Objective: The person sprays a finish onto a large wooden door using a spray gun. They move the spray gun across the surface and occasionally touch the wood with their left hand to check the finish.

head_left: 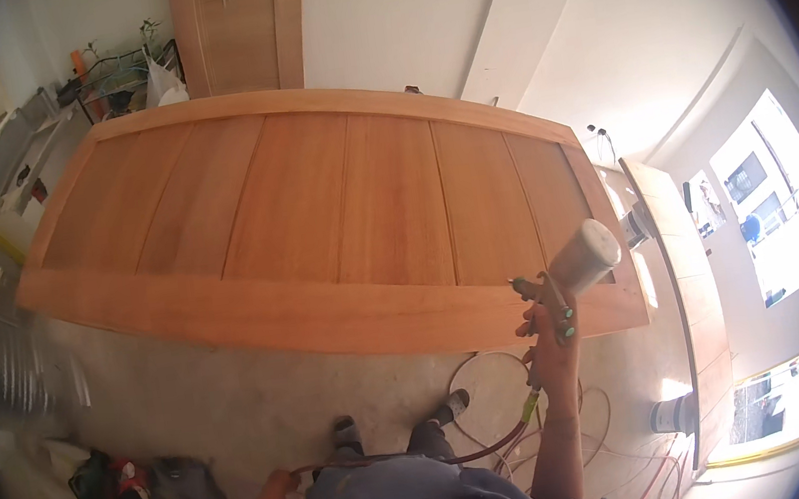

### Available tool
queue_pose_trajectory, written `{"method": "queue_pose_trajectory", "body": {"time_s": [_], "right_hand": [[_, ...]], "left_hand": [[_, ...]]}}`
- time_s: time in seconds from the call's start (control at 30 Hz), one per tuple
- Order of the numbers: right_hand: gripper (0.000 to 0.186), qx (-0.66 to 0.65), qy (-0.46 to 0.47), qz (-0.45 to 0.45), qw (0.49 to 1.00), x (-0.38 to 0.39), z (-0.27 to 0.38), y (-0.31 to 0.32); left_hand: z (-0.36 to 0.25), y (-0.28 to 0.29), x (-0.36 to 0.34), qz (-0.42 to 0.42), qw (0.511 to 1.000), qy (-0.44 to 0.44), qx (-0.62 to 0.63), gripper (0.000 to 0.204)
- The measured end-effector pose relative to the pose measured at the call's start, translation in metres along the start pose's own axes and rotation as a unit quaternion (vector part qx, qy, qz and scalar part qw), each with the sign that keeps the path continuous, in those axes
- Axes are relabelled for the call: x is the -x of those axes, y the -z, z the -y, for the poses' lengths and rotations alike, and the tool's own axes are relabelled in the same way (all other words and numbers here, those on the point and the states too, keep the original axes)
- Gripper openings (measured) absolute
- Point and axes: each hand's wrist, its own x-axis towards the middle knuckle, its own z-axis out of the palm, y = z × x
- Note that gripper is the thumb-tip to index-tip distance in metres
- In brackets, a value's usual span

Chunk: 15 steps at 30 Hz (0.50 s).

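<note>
One metal spray gun with a pale cylindrical cup (pixel 577 264): between three and four o'clock, overlapping in view the orange-brown panelled wooden door (pixel 315 296).
Right hand (pixel 555 338): wrapped round the gun's grip.
Left hand (pixel 275 490): at seven o'clock, closed on the dark red flexible hose (pixel 494 448).
Gun handling: probably stiff, top-heavy if filled, slippery if wet.
Best hold: by the grip, not the cup.
Hose handling: likely soft, springy, apt to drag.

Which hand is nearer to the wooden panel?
Right. The right hand grips the spray gun at the near edge of the wooden panel, toward its right end; the left hand is back by the waist, holding the hose.
</note>
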Motion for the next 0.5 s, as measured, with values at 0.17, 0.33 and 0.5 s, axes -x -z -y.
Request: {"method": "queue_pose_trajectory", "body": {"time_s": [0.17, 0.33, 0.5], "right_hand": [[0.053, -0.041, -0.012, 0.128, 0.991, 0.029, 0.016, -0.039], [0.055, -0.044, 0.003, 0.214, 0.976, 0.044, 0.016, -0.030], [0.056, -0.012, -0.029, 0.122, 0.992, 0.047, -0.003, 0.023]], "left_hand": [[0.013, 0.009, -0.003, -0.061, 0.998, -0.015, 0.012, 0.040], [-0.002, 0.012, -0.005, -0.074, 0.997, -0.032, 0.021, 0.039], [-0.036, 0.028, -0.004, -0.071, 0.997, -0.012, 0.038, 0.035]]}}
